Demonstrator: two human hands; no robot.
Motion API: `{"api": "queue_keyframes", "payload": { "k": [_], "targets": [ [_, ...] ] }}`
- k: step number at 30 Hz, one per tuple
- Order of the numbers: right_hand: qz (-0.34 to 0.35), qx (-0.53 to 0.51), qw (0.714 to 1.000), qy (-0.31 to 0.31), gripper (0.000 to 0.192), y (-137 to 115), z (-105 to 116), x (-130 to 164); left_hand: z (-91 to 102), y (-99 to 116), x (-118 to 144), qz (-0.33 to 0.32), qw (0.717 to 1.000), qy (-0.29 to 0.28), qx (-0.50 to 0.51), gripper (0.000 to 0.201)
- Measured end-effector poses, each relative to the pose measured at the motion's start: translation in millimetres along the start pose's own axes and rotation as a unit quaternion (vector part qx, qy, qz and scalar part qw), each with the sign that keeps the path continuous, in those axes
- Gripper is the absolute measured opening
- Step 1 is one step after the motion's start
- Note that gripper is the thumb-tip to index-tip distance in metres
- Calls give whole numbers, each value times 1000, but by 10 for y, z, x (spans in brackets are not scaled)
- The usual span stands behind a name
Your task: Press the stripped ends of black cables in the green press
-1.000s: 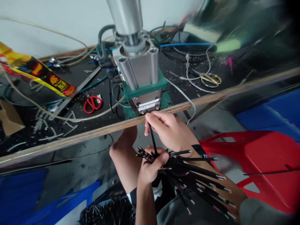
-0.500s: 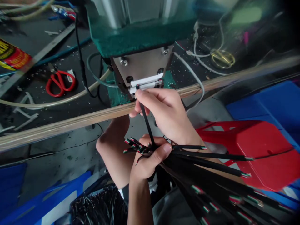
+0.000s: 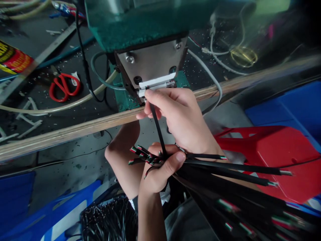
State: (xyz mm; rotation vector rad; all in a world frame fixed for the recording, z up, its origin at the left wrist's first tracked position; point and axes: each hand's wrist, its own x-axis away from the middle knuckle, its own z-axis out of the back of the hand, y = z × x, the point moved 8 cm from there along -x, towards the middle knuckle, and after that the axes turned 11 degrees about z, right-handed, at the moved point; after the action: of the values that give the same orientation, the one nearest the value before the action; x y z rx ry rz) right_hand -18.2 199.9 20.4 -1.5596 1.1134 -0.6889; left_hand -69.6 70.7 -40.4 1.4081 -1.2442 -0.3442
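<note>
My left hand is closed around a bundle of black cables, whose ends show red, green and white wires. The ends on the left stick out as a short cluster, while the longer part fans out to the lower right. My right hand pinches a single black cable near its tip. That tip is at the white-edged slot of a metal plate on the front of a green machine. Whether it touches the slot I cannot tell. The cable's lower end runs into my left hand.
Red-handled scissors and a red-and-yellow can lie left on the workbench, near loose hoses. The bench's wooden edge crosses below the machine. A red stool stands right; a pile of black cables lies at lower left.
The view has shifted slightly, with the machine higher in it. Both hands keep their holds, and the pinched cable's tip is still at the slot.
</note>
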Motion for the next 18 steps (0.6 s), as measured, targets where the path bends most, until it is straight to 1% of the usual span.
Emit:
{"api": "queue_keyframes", "payload": {
  "k": [3,6,11,13,18],
  "targets": [
    [7,-1,1000,9,40,6,10,-7,1,1,-26,-9,1000,-14,-1,11],
    [14,-10,1000,2,40,16,-1,-23,-2,-10,-51,-10,999,-35,-10,8],
    [2,-21,1000,-6,43,42,-19,-51,25,-19,-26,-3,1000,-10,17,13],
    [1,-19,1000,-9,43,33,-16,-55,21,-28,-26,-4,1000,-14,22,13],
    [8,9,1000,-29,42,11,-14,-52,63,-168,-124,29,998,-44,20,15]
  ]
}}
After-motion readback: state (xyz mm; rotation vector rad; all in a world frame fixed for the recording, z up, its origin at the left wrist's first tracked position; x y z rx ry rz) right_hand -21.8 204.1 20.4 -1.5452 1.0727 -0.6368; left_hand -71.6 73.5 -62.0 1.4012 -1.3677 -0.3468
